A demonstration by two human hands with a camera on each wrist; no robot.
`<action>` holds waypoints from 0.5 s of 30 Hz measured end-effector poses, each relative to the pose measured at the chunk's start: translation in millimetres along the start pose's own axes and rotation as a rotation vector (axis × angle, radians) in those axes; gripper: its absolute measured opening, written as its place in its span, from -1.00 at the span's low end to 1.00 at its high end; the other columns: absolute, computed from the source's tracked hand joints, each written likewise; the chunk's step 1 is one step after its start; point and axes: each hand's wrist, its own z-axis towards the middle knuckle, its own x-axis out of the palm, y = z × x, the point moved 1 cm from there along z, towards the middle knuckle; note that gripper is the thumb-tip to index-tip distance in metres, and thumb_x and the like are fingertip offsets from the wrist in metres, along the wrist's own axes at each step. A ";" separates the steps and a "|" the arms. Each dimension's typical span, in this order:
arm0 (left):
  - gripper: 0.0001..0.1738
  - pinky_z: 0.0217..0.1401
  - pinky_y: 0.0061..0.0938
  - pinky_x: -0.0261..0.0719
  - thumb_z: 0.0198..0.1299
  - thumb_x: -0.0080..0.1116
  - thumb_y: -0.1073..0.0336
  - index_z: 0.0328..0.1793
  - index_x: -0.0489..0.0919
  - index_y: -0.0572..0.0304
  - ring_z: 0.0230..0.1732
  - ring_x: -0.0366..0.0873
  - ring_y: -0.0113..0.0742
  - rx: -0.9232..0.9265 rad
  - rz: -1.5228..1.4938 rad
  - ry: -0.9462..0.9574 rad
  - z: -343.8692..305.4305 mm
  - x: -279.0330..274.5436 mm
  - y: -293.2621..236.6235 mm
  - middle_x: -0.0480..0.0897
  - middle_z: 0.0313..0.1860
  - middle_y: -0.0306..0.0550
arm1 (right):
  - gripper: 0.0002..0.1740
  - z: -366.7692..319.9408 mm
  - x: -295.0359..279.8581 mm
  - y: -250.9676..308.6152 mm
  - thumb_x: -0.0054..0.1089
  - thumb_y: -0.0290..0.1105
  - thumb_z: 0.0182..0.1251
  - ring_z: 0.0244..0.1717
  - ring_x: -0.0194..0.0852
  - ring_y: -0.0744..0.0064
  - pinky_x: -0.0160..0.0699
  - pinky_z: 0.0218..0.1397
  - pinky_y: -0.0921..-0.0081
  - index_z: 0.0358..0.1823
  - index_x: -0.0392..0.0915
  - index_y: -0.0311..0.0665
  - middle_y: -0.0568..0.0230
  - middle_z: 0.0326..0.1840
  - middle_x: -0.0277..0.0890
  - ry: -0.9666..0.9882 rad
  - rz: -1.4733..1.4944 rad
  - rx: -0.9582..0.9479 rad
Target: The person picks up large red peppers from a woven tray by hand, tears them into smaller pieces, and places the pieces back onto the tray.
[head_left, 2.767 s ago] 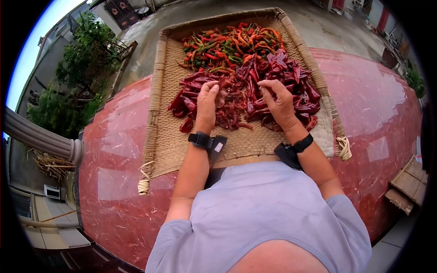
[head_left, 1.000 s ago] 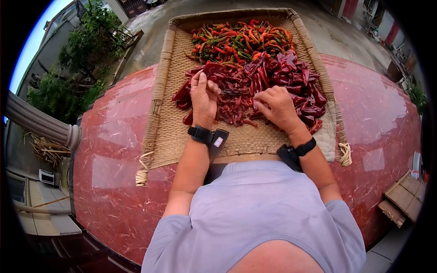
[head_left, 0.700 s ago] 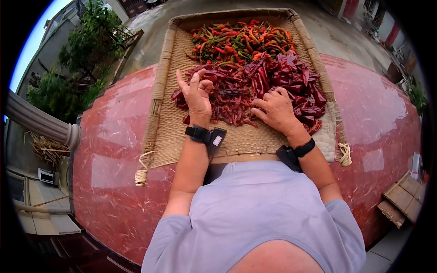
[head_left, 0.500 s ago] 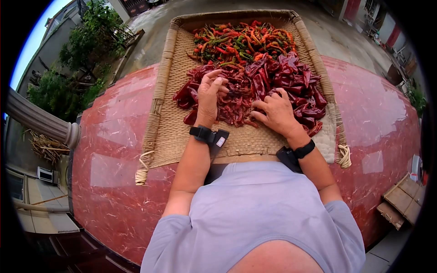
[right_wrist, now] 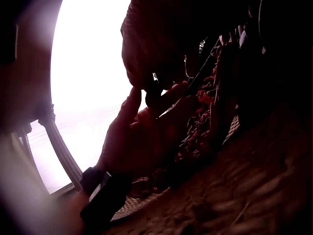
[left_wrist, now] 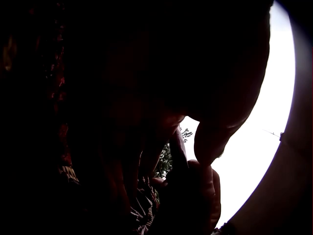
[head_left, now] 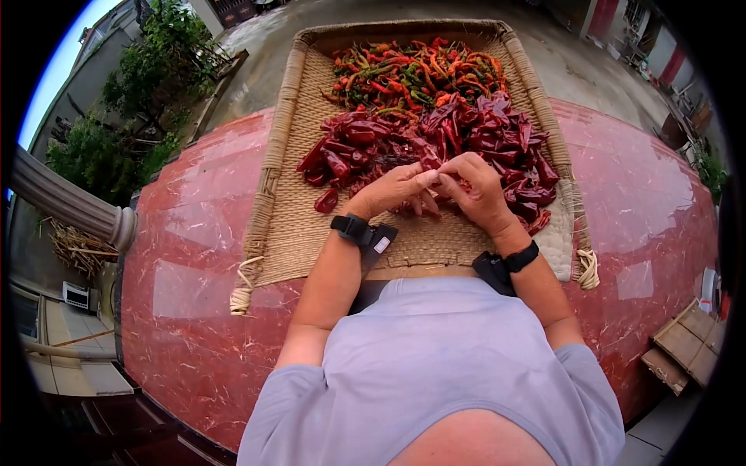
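Note:
A woven straw tray (head_left: 272, 155) lies on a red marble table (head_left: 637, 186). Dark dried red chilies (head_left: 497, 140) are heaped in its middle, and fresh green, orange and red chilies (head_left: 412, 70) lie at its far end. My left hand (head_left: 400, 186) and right hand (head_left: 475, 182) meet at the near edge of the dried heap, fingertips together, pinching one small dried chili between them. The right wrist view shows the left hand (right_wrist: 142, 137) in silhouette against bright sky, with chilies (right_wrist: 200, 122) behind it. The left wrist view is almost all dark. One stray chili (head_left: 326, 200) lies alone to the left.
The tray's far end juts past the table edge over concrete ground. A stone baluster (head_left: 70, 206) and a leafy tree (head_left: 132, 101) stand at the left. Wooden crates (head_left: 684, 349) sit low at the right. Bare weave shows near me (head_left: 435, 245).
The left hand left the heap's left side and swung right to meet the right hand. Both now pinch one chili together where before they worked apart.

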 end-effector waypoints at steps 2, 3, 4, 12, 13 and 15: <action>-0.54 -0.20 -0.53 0.65 0.54 -0.05 0.02 0.33 0.41 0.20 -0.25 0.66 -0.42 0.009 0.021 0.021 2.7 -6.3 5.7 0.69 -0.11 -0.11 | -0.84 -2.1 1.0 1.3 0.34 -0.48 0.25 -0.33 0.59 0.32 0.56 -0.31 0.44 -0.17 0.58 -0.27 0.19 -0.31 0.58 0.095 0.011 -0.042; -0.54 -0.20 -0.54 0.64 0.54 -0.05 0.02 0.33 0.41 0.20 -0.27 0.65 -0.43 0.044 -0.029 0.006 4.9 -8.1 10.5 0.68 -0.14 -0.13 | -0.80 -4.1 1.1 1.3 0.34 -0.46 0.27 -0.34 0.58 0.36 0.55 -0.31 0.46 -0.11 0.56 -0.27 0.19 -0.31 0.58 0.083 0.072 0.062; -0.54 -0.20 -0.55 0.64 0.54 -0.05 0.03 0.33 0.41 0.20 -0.29 0.64 -0.44 0.079 -0.078 -0.009 7.4 -9.1 14.9 0.67 -0.17 -0.15 | -0.76 -6.4 1.4 1.6 0.34 -0.44 0.28 -0.36 0.57 0.39 0.55 -0.32 0.48 -0.06 0.54 -0.26 0.19 -0.31 0.58 0.071 0.132 0.165; -0.69 -0.44 -0.66 0.35 0.51 0.01 0.06 0.06 0.55 0.14 -0.49 0.37 -0.62 -0.056 0.240 0.100 7.1 -10.4 14.2 0.51 -0.45 -0.38 | -0.77 -3.6 0.5 -2.7 0.31 -0.34 0.39 -0.46 0.46 0.61 0.48 -0.35 0.59 -0.08 0.50 -0.27 0.35 -0.46 0.52 -0.026 0.201 0.331; -0.69 -0.43 -0.67 0.36 0.52 0.01 0.06 0.04 0.54 0.13 -0.49 0.38 -0.63 -0.052 0.232 0.108 7.0 -9.7 14.5 0.51 -0.45 -0.37 | -0.79 -4.7 1.4 -4.9 0.30 -0.33 0.40 -0.45 0.44 0.62 0.46 -0.35 0.59 -0.13 0.51 -0.28 0.35 -0.47 0.52 -0.009 0.229 0.339; -0.70 -0.45 -0.68 0.36 0.53 -0.02 0.05 -0.01 0.52 0.12 -0.51 0.40 -0.62 0.028 0.165 -0.015 7.3 -10.0 14.7 0.54 -0.47 -0.35 | -0.80 -4.9 0.7 -8.7 0.24 -0.29 0.47 -0.47 0.40 0.64 0.41 -0.37 0.61 -0.21 0.53 -0.30 0.36 -0.49 0.51 -0.037 0.228 0.431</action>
